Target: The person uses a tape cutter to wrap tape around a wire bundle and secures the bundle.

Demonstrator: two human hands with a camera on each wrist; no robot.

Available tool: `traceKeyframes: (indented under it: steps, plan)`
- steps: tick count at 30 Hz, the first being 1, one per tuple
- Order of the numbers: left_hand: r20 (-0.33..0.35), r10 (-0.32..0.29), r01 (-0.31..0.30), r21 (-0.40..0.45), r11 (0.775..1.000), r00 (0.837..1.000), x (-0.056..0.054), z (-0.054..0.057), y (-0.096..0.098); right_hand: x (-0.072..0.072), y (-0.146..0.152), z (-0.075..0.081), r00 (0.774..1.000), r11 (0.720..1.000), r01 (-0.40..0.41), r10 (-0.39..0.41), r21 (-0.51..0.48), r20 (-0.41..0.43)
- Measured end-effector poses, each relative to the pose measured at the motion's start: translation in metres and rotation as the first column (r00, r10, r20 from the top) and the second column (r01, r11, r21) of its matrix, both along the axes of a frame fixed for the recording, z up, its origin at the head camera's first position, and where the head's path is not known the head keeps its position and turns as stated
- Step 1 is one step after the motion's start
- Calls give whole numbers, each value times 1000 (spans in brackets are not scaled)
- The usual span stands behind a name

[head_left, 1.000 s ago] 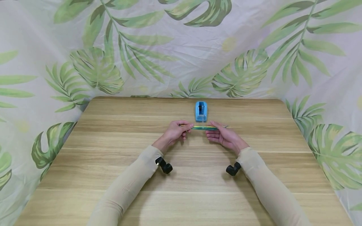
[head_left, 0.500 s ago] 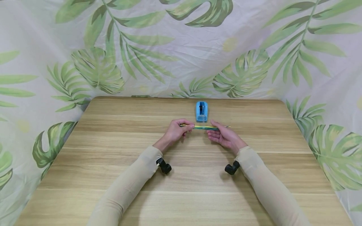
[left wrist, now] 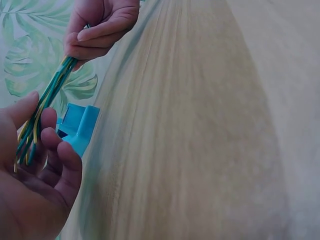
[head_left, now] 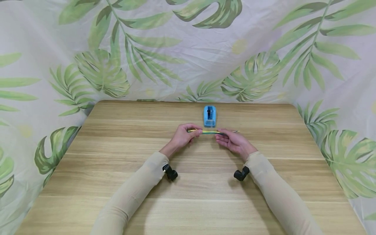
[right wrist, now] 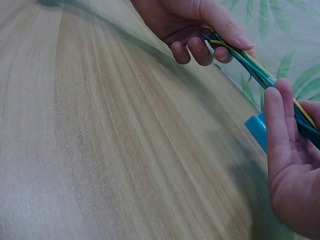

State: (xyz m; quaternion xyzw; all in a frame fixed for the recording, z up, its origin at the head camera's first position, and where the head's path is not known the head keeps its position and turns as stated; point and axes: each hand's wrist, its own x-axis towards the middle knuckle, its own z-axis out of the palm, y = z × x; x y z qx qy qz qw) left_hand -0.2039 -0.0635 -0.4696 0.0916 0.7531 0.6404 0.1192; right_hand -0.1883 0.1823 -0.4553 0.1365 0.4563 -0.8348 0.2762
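A thin bundle of green and yellow wires [head_left: 208,132] is stretched between both hands, close in front of a blue tape dispenser [head_left: 210,116]. My left hand [head_left: 183,135] pinches the bundle near its left end with thumb and index finger; loose wire ends [left wrist: 25,155] poke out over that palm in the left wrist view. The right hand [head_left: 234,142] holds the other part between thumb and fingers, and a few tips stick out beyond it. Around the middle of the wires [right wrist: 267,80] a pale shiny patch shows, which looks like clear tape.
A wood-grain table [head_left: 194,209] lies under both arms. Behind it hangs a leaf-printed cloth [head_left: 202,58]. Black camera mounts [head_left: 170,173] sit at the cuffs of both beige sleeves.
The right hand's upper digit has come down onto the wires, and this hand's fingers have drawn in slightly. The left hand has barely moved. The dispenser stays in place.
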Motion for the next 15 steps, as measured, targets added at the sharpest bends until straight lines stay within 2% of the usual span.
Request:
traceKeyframes:
  steps: [7,11,15]
  plan:
    - [27,56,-56,5,998,998,1,2,3,0,1,0,1000,1000,6,-6,0,-13]
    - [105,91,-92,3,996,990,0,3,4,0,1,-1,1000,1000,9,-9,2,-10]
    - [204,104,-107,1,994,973,-3,2,5,-1,1,-2,1000,1000,15,-15,-2,-6]
